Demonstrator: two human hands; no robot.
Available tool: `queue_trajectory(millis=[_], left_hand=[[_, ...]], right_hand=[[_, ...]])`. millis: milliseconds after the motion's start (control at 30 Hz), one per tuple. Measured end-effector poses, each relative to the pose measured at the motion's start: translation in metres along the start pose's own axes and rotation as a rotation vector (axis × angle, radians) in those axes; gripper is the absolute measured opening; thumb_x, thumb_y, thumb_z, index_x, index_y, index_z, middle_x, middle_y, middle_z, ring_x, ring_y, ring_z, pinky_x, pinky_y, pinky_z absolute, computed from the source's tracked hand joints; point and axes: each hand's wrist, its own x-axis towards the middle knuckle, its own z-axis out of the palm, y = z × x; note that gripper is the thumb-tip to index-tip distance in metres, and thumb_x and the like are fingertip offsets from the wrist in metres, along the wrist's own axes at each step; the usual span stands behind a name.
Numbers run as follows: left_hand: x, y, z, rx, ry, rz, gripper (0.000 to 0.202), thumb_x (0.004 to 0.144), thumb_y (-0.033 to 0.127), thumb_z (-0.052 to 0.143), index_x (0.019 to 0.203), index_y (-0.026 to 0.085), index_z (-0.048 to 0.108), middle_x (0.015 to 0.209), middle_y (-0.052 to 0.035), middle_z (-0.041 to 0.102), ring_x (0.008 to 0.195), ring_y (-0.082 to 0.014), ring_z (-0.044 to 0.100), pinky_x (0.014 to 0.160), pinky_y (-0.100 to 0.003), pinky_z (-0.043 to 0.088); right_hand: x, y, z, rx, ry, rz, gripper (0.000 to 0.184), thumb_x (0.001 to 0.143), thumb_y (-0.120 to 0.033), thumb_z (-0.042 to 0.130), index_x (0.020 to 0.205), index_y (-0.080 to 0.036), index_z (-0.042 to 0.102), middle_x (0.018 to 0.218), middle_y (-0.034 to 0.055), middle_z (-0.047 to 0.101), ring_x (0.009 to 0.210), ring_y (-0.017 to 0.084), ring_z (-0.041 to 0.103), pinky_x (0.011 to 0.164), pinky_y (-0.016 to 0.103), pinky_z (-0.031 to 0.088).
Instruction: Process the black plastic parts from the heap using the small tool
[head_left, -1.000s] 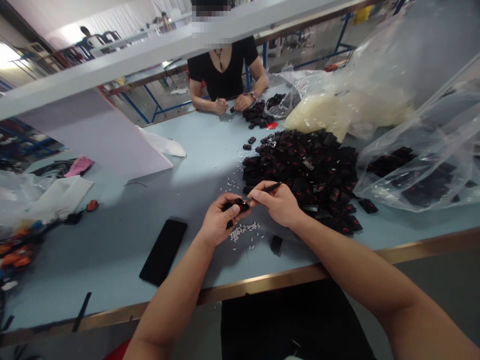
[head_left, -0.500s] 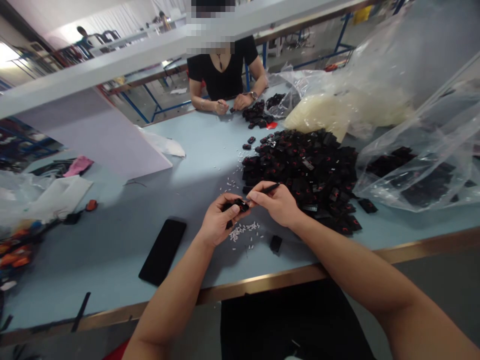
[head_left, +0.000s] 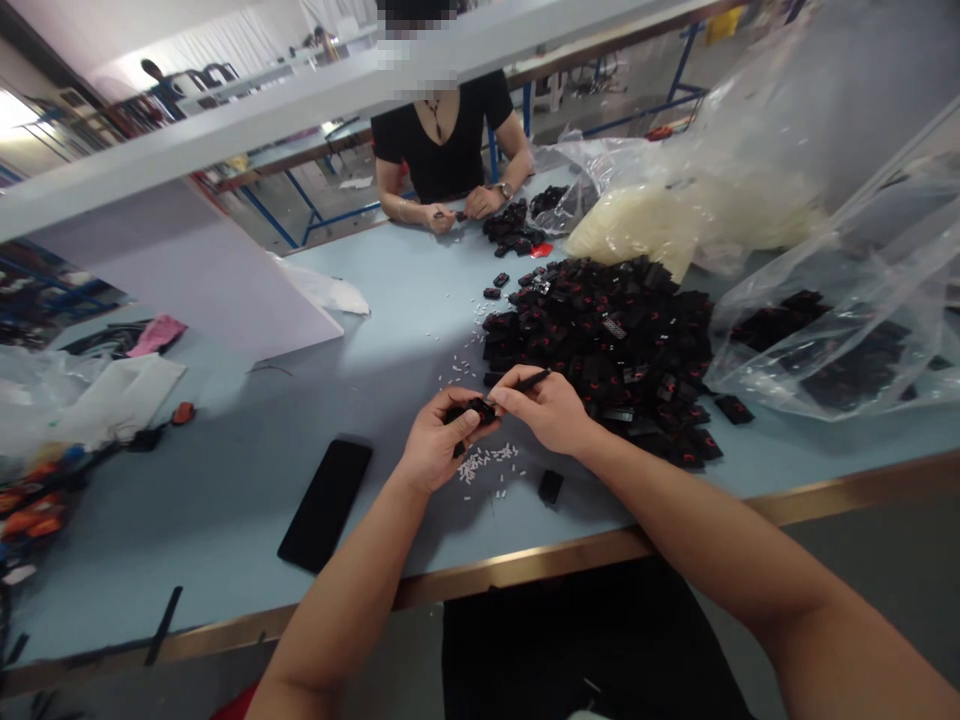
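My left hand is closed around a small black plastic connector, its top facing up between thumb and fingers. In my right hand is a slim black pen-like tool, pinched with its back end pointing up and right. The tool's tip is at the connector; the exact contact is too small to make out. Small white pins lie scattered on the table just below my hands. A single black connector rests near the table's front edge, below my right hand.
A big heap of black connectors with red parts lies beyond my right hand. Clear plastic bags stand at the right. A black phone lies left of my left forearm. Across the table, a co-worker handles similar pieces.
My right hand has shifted slightly left with the tool, bringing its tip onto or close to the connector. My left hand stays in place. The co-worker's hands have moved slightly.
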Motion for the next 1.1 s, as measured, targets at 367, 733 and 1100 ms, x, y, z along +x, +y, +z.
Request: queue_trajectory(millis=[367, 733, 1100], left_hand=[[0.004, 0.012, -0.004, 0.065, 0.142, -0.069, 0.043, 0.065, 0.039, 0.086, 0.094, 0.016, 0.063, 0.077, -0.0016, 0.068, 0.054, -0.0149, 0.068, 0.036, -0.018, 0.046], [0.002, 0.010, -0.003, 0.231, 0.122, -0.106, 0.043, 0.067, 0.045, 0.084, 0.094, 0.018, 0.063, 0.056, 0.0075, 0.049, 0.037, -0.0048, 0.040, 0.028, -0.014, 0.026], [0.004, 0.018, 0.002, 0.118, 0.222, -0.082, 0.038, 0.071, 0.042, 0.078, 0.095, 0.016, 0.063, 0.074, 0.0032, 0.053, 0.045, -0.0048, 0.044, 0.030, -0.015, 0.027]], right_hand=[[-0.001, 0.012, 0.009, 0.123, 0.028, 0.089, 0.038, 0.088, -0.057, 0.058, 0.093, -0.021, 0.066, 0.070, 0.0003, 0.062, 0.062, 0.014, 0.058, 0.059, 0.027, 0.049], [0.001, 0.019, 0.012, -0.033, -0.215, 0.199, 0.030, 0.079, -0.046, 0.070, 0.071, -0.019, 0.059, 0.058, -0.0049, 0.050, 0.051, 0.009, 0.039, 0.047, 0.023, 0.028], [0.008, 0.005, 0.002, 0.432, 0.146, 0.358, 0.043, 0.070, -0.052, 0.077, 0.094, -0.019, 0.066, 0.071, -0.0009, 0.063, 0.051, 0.008, 0.043, 0.041, 0.021, 0.028]])
